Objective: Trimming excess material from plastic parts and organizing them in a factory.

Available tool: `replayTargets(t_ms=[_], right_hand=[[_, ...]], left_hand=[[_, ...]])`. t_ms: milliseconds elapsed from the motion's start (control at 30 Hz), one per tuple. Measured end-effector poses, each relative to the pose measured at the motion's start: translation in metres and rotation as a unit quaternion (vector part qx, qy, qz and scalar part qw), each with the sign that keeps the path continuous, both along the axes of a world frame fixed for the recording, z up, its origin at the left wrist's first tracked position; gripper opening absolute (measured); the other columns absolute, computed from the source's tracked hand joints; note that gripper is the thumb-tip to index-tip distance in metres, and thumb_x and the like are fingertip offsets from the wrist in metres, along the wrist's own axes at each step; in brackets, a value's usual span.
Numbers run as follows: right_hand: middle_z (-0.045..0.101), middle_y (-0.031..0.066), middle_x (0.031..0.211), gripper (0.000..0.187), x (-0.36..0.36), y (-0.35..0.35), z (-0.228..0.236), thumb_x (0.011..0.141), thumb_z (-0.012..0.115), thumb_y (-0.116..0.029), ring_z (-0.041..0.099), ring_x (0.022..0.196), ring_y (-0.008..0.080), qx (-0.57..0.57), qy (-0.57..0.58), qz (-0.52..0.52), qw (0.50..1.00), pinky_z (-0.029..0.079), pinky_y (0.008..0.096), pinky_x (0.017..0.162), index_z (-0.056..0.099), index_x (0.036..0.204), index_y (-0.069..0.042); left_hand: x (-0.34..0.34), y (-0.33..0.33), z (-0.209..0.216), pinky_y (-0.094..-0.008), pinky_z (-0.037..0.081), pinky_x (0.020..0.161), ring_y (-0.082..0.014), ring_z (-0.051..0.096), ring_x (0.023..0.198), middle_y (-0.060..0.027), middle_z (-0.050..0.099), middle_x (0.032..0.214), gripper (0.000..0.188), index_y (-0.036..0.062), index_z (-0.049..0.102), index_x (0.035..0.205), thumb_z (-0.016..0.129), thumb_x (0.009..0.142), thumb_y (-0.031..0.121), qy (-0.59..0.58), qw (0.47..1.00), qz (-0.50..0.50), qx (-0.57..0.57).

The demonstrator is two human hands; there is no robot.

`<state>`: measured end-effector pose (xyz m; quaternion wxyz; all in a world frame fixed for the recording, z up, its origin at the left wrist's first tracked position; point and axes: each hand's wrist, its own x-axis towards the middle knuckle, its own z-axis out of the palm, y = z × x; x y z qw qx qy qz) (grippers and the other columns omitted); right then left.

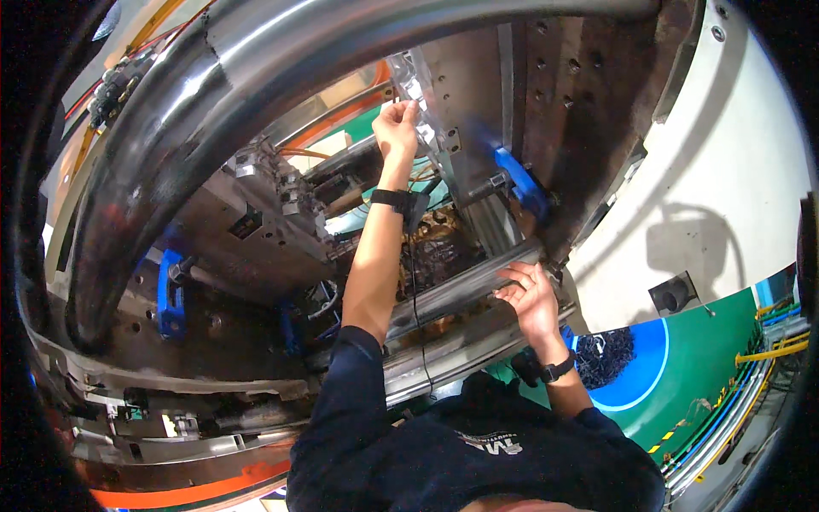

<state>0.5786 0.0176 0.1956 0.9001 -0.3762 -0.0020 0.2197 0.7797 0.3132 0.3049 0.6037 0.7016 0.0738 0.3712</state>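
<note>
Left hand [397,130] pinching inside machine [205,220], right hand [533,300] at round bar [452,292].
Left fingertips together near shiny block [414,85] on steel plate's [469,68] left edge; cannot tell if anything's between. Right fingers loosely apart, contact unclear. Blue clamp [520,181] farther out.

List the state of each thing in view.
Left hand: raised, fingers drawn together; contents unclear
Right hand: fingers parted, by the bar; contact unclear
Round bar: in place, lying crosswise
Right blue clamp: bolt fitted; tightness unclear
Left blue clamp: bolt fitted; tightness unclear
Blue tub: part-filled with dark scraps
</note>
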Motion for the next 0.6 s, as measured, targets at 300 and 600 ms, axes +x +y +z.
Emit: replayTargets(t_ms=[300,600], right_hand=[[0.061,0.0202,0.111,0.049,-0.002,-0.005,-0.007,0.103,0.034,-0.041,0.064,0.081,0.0241,-0.018,0.007,0.006,1.0,0.051,0.0385,0.081,0.047,0.12,0.003],[0.064,0.0192,0.106,0.044,-0.023,0.014,0.003,0.103,0.035,-0.037,0.064,0.082,0.0232,-0.029,-0.034,0.05,0.998,0.05,0.0368,0.081,0.051,0.117,0.003]], left_hand=[[-0.024,-0.037,0.003,-0.0342,0.044,0.093,-0.0211,0.062,0.101,-0.0163,0.068,0.11,0.048,-0.0072,0.068,0.106,0.054,0.099,0.038,-0.012,0.997,0.069,0.035],[-0.081,-0.029,0.026,-0.0401,0.044,0.079,-0.0297,0.06,0.087,-0.0195,0.065,0.087,0.053,-0.0013,0.067,0.089,0.043,0.1,0.044,0.138,0.982,0.041,0.12]])
